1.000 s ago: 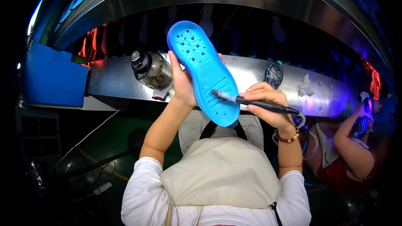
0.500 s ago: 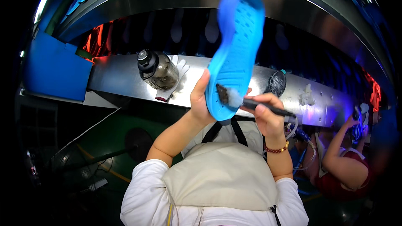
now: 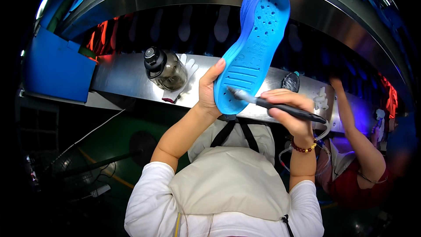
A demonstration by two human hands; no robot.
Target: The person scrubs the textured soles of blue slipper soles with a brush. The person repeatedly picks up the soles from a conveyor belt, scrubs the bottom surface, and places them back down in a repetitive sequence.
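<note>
A blue shoe sole (image 3: pixel 250 57) stands tilted in front of me, its recessed, perforated inner face turned my way. My left hand (image 3: pixel 208 91) grips its lower left edge, thumb along the rim. In my right hand (image 3: pixel 297 116) is a brush (image 3: pixel 291 110) with a black handle, and a pale tube (image 3: pixel 325 131) runs from the handle's rear end. The whitish, dark-tipped bristles (image 3: pixel 240 95) lie at the sole's lower end, somewhat blurred; whether they press on it is hard to tell.
On the metal ledge (image 3: pixel 125 72) stand a dark translucent water bottle (image 3: pixel 169 71), a white glove (image 3: pixel 189 66) and a dark oval brush (image 3: pixel 290 82). Behind it, soles (image 3: pixel 221 26) line a dark opening with red glow at both ends. At right a co-worker's arm (image 3: pixel 346 109) reaches toward that opening.
The sole has shifted slightly right and upright blur has cleared. My right hand has moved right with the brush, its bristles still over the lower end. The co-worker's arm has stretched toward the opening.
</note>
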